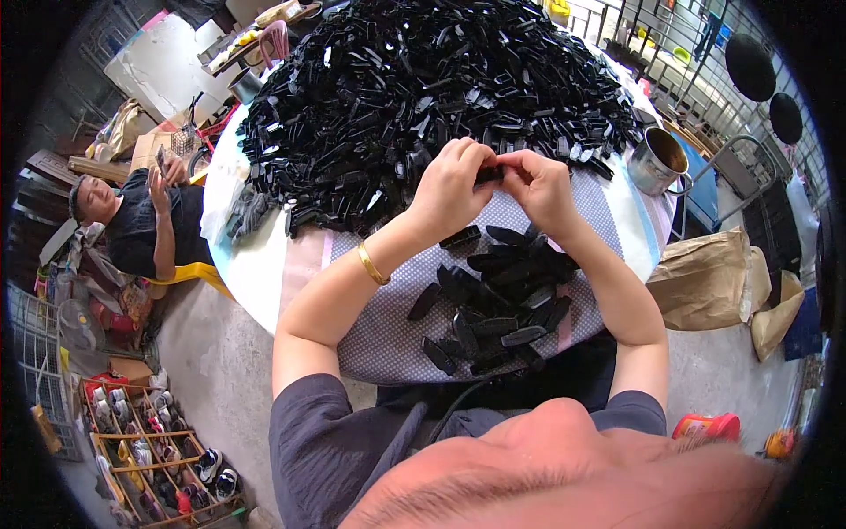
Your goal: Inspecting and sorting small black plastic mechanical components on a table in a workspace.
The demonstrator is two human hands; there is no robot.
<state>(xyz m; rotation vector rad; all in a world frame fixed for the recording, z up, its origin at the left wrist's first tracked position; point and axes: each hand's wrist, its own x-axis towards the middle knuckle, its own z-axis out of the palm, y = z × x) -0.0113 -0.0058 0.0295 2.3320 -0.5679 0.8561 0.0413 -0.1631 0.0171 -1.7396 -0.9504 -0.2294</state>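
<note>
Just right of the hands, near the bench edge: a metal cup with a handle. Further right and lower: crumpled brown paper sacks on the concrete floor. Well left of the hands: a seated person in a dark shirt on a yellow stool. Far down-left: a wooden shoe rack full of shoes. Below right: a red container.

A small black plastic piece is lying level, pinched between the left hand and the right hand. Both hands' fingertips are covering most of it, so its shape is staying unclear.
</note>
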